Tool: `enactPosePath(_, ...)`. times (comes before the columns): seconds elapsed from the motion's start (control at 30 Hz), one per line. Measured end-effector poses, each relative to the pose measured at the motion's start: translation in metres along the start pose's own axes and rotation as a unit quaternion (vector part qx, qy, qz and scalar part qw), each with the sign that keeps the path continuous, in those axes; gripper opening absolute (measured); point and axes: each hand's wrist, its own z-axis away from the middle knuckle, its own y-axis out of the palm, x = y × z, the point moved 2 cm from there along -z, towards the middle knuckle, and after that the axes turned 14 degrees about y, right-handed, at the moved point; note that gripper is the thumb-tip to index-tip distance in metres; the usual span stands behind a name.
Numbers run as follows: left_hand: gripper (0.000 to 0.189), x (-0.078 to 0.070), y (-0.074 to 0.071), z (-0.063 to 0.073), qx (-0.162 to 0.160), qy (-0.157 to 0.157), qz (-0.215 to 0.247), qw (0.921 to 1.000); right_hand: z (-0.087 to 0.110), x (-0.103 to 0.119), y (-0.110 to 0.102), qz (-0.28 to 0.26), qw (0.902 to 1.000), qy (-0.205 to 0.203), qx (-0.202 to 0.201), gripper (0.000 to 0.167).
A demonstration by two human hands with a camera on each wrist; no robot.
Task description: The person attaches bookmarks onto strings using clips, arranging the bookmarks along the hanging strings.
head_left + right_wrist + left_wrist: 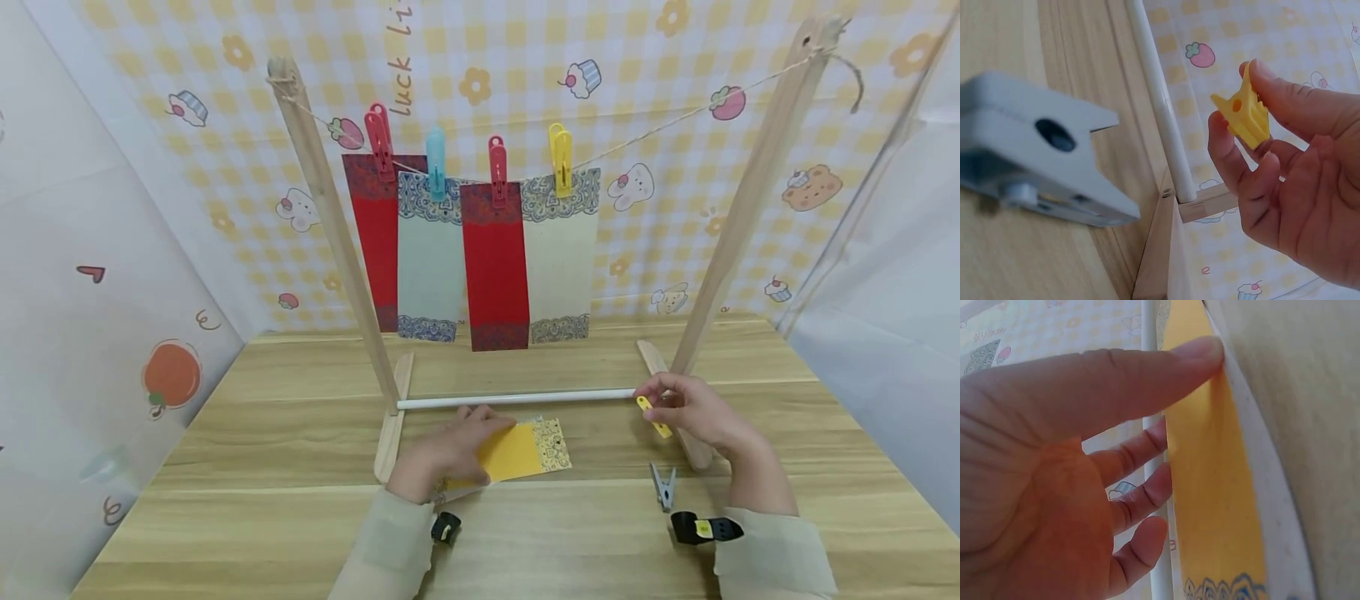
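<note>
A bright yellow card (512, 454) has a dark lacy pattern at its end. One peg (659, 427) is plain yellow, a clip (665, 494) grey. Two red cards (495, 267) have dark patterned borders; a pale green card (431, 267) has blue scrollwork ones, a cream card (559, 267) greyish ones. The rod (525, 398) is white, the tabletop (570, 542) pale-brown wood grain, the backdrop (510, 42) yellow-and-white gingham with pink strawberries (727, 103).

This was a small screened-off booth; the room around it could not be told. A pale wood-grain desk (247, 492) spread beneath the left hand (459, 442) and the right hand (697, 414), cartoon-printed yellow-and-white checked cloth (510, 112) hung beyond them, and white sheeting (82, 208) closed off either side.
</note>
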Motion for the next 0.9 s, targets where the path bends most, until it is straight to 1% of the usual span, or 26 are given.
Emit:
enactPosePath(0.13,0.086,0.0005,-0.0001,0.0003,-0.003,0.000,0.005,1.0000,0.0014,0.0018,-0.0012,-0.012,0.9998,-0.013,0.008,0.031)
enactPosePath(0.3,0.084,0.0014,0.0002,0.0005,0.000,-0.004,0.006,1.0000,0.0017,0.0016,-0.0013,-0.015,0.9995,-0.027,0.009,0.030)
enactPosePath(0.43,0.078,0.0013,-0.0005,0.0003,-0.003,-0.008,0.003,1.0000,0.0010,0.0015,-0.0013,-0.019,0.9993,-0.031,0.010,0.036)
enactPosePath(0.53,0.071,0.0015,-0.0009,0.0000,-0.007,-0.007,-0.001,0.9999,0.0005,0.0008,-0.0016,-0.022,0.9992,-0.031,0.010,0.044)
enactPosePath(0.63,0.062,0.0016,-0.0015,-0.0007,-0.018,0.000,-0.010,0.9998,0.0006,0.0005,-0.0026,-0.021,0.9994,-0.028,0.007,0.050)
enactPosePath(0.73,0.054,0.0016,-0.0031,-0.0014,-0.038,0.008,-0.008,0.9992,0.0015,0.0022,-0.0032,-0.012,0.9997,-0.023,-0.003,0.054)
enactPosePath(0.83,0.049,0.0017,-0.0053,-0.0019,-0.053,0.011,0.004,0.9985,0.0024,0.0051,-0.0042,-0.014,0.9996,-0.017,-0.020,0.053)
enactPosePath(0.9,0.046,0.0016,-0.0068,-0.0022,-0.058,0.015,0.011,0.9982,0.0030,0.0071,-0.0050,-0.020,0.9991,-0.015,-0.035,0.051)
